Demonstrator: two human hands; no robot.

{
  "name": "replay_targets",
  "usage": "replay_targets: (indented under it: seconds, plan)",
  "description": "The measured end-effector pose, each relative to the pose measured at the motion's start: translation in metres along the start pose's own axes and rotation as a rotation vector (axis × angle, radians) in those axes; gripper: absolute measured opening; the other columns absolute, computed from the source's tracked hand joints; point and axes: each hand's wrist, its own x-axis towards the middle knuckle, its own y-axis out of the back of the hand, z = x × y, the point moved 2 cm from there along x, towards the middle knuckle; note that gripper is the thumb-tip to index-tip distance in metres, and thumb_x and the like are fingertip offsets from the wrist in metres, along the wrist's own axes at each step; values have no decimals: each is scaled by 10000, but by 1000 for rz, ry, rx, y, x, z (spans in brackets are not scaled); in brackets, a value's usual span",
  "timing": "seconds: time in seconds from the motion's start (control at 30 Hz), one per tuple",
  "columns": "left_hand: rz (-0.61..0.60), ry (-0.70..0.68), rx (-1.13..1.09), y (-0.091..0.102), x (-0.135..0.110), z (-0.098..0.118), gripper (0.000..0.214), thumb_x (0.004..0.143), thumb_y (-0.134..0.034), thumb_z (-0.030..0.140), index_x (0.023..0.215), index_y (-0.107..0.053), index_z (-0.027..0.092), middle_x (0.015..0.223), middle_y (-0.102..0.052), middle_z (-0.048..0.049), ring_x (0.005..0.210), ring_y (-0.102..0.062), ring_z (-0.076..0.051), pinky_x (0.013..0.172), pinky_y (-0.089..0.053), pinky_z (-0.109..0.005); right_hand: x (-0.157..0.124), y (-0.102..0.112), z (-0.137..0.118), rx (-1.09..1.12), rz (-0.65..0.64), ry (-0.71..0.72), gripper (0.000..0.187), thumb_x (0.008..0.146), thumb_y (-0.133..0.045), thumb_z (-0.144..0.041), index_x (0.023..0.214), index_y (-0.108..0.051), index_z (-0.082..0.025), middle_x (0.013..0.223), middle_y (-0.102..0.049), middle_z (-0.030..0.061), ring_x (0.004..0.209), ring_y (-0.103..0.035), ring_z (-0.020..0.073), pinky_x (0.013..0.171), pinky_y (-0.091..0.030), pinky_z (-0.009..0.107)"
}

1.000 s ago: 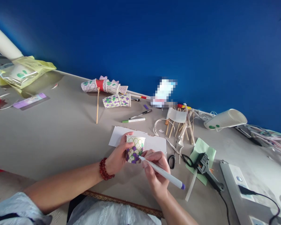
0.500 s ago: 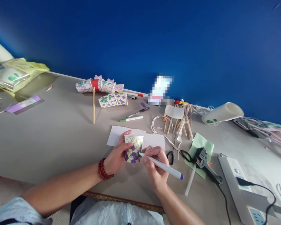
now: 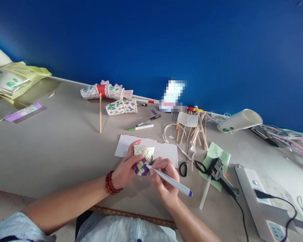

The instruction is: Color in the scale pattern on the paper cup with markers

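Observation:
My left hand (image 3: 127,167) is closed around a paper cup (image 3: 146,153), with the thumb across its side. Green scale outlines cover the cup, and several scales low on it are coloured purple. In my right hand (image 3: 166,181) is a white marker (image 3: 175,183) with a purple end, gripped like a pen. Its tip meets the cup's side, or comes very close to it. Under and behind the cup lies a sheet of white card (image 3: 123,144). A green-tipped marker (image 3: 141,127) and a black pen (image 3: 148,120) rest on the table farther back.
Behind stand a paper-cup fish (image 3: 91,91) on a stick and a purple-scaled cup piece (image 3: 113,108). To the right are scissors (image 3: 183,169), wooden sticks (image 3: 199,134), a glue gun (image 3: 218,173), a power strip (image 3: 252,201) and a tilted cup (image 3: 237,121). A yellow bag (image 3: 32,75) lies far left.
My right hand and the marker have shifted slightly left, and the marker tip has moved left across the cup's side. My left hand still holds the cup in nearly the same place.

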Motion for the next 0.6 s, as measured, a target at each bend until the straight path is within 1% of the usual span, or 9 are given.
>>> replay_targets:
  seconds: [0.17, 0.3, 0.4, 0.5, 0.6]
  plan:
    - [-18, 16, 25, 1, 0, 0, 643, 806, -763, 343, 1372, -465, 283, 958, -673, 7, 888, -659, -193, 803, -512, -318, 0, 0, 1, -19, -20, -7, 138, 975, -610, -291, 855, -558, -246, 679, -547, -14, 646, -509, 175, 611, -441, 318]
    - [-17, 12, 39, 1, 0, -1, 623, 827, -742, 339, 1377, -455, 281, 977, -677, -3, 883, -651, -190, 794, -509, -315, -1, 0, 1, -59, -17, 4, 144, 968, -606, -271, 838, -551, -244, 675, -545, -17, 634, -522, 170, 606, -448, 313]
    - [-23, 8, 29, 1, 0, -1, 606, 836, -742, 333, 1371, -461, 285, 957, -665, 5, 878, -648, -186, 781, -508, -304, -2, 1, 3, -51, -1, -10, 123, 968, -605, -284, 863, -555, -244, 686, -565, -15, 650, -542, 175, 620, -461, 317]
    - [-18, 0, 15, 2, 0, -2, 606, 833, -751, 326, 1366, -467, 281, 961, -666, 8, 879, -647, -179, 770, -507, -290, -3, 2, 4, -39, -1, -25, 118, 971, -602, -304, 882, -554, -243, 678, -571, -15, 650, -535, 177, 638, -467, 331]
    - [-8, 4, 13, 2, -1, -1, 592, 832, -753, 323, 1355, -481, 275, 966, -680, 3, 873, -644, -172, 766, -506, -281, -2, 1, 3, -40, -13, -10, 136, 971, -606, -308, 864, -552, -244, 671, -564, -12, 642, -525, 177, 620, -454, 328]
